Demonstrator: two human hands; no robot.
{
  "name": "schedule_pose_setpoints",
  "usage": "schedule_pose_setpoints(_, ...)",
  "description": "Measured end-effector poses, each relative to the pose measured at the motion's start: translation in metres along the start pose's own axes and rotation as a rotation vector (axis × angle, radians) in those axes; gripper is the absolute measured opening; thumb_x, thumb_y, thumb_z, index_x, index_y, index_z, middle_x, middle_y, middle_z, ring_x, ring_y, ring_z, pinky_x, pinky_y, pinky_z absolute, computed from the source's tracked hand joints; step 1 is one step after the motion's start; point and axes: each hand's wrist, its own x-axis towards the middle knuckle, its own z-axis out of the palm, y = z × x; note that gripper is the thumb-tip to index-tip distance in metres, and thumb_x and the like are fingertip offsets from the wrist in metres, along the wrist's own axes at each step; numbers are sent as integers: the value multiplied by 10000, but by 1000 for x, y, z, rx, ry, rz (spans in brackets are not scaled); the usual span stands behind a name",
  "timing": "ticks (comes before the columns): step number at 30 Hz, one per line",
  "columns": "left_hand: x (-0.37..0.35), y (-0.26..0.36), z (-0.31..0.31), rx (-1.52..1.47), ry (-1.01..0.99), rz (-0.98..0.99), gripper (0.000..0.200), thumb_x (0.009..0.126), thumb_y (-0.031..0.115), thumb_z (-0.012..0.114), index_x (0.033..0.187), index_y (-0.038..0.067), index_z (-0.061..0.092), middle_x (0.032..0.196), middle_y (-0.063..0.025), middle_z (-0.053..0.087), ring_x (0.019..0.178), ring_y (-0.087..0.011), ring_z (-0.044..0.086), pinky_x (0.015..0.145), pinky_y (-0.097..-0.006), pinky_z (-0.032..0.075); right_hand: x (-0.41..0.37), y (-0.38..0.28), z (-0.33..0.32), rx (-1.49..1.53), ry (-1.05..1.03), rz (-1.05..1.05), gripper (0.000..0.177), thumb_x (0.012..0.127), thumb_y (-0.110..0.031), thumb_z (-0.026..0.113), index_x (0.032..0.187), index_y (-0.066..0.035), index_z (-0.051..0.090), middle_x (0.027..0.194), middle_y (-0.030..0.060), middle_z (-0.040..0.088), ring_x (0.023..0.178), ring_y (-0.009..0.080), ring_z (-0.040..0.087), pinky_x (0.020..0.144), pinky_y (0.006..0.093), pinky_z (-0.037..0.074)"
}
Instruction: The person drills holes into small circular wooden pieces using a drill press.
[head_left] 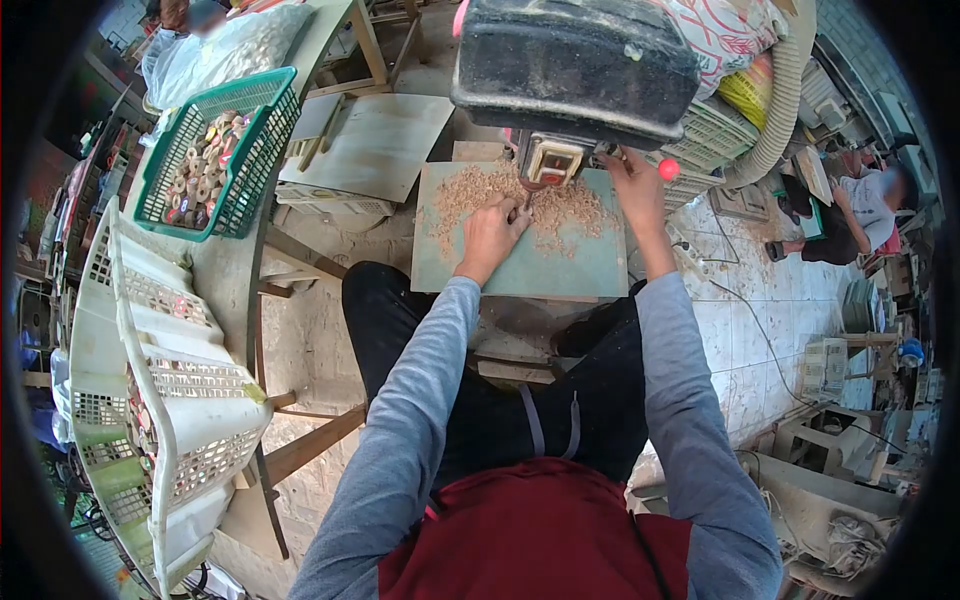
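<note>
In the head view a drill press (575,75) with a dusty black housing stands in front of me. Its chuck and bit (528,195) come down over a green board (440,265) strewn with wood shavings (462,195). Right below the bit, my left hand (490,238) is closed, its thumb and fingers pinching a small wooden piece (525,210), mostly hidden by the fingertips. My right hand (635,185) is raised at the right side of the machine, fingers closed around its feed handle (608,152). A red knob (668,169) sticks out beside that hand.
On a bench at the left, a green basket (270,150) holds many small round wooden pieces (208,165). A white crate (205,420) leans below it. At the right are a ribbed hose (785,110), cables on the tiled floor (740,310) and a seated person (870,205).
</note>
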Motion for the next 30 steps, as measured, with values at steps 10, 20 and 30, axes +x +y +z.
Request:
schedule_pose_setpoints(10, 1, -5, 4, -6, -7, -3, 244, 810, 267, 764, 921, 53, 726, 885, -120, 658, 786, -336, 665, 675, -450, 515, 53, 34, 27, -348, 268, -250, 142, 884, -179, 629, 939, -51, 658, 794, 216, 672, 777, 431, 662, 652, 526, 499)
schedule_pose_setpoints(20, 3, -7, 4, -5, -20, -13, 283, 810, 269, 756, 1011, 70, 745, 935, -118, 684, 843, -331, 681, 726, -444, 534, 49, 34, 32, -270, 314, -234, 142, 881, -176, 623, 886, -38, 658, 806, 237, 672, 793, 442, 662, 669, 537, 505)
schedule_pose_setpoints(30, 0, -4, 2, -27, -7, -36, 268, 800, 250, 763, 994, 65, 749, 952, -105, 706, 842, -322, 688, 732, -429, 535, -54, -15, -57, 218, -339, 54, 349, 917, -362, 706, 1017, -27, 709, 629, 10, 535, 576, 105, 511, 545, 287, 404)
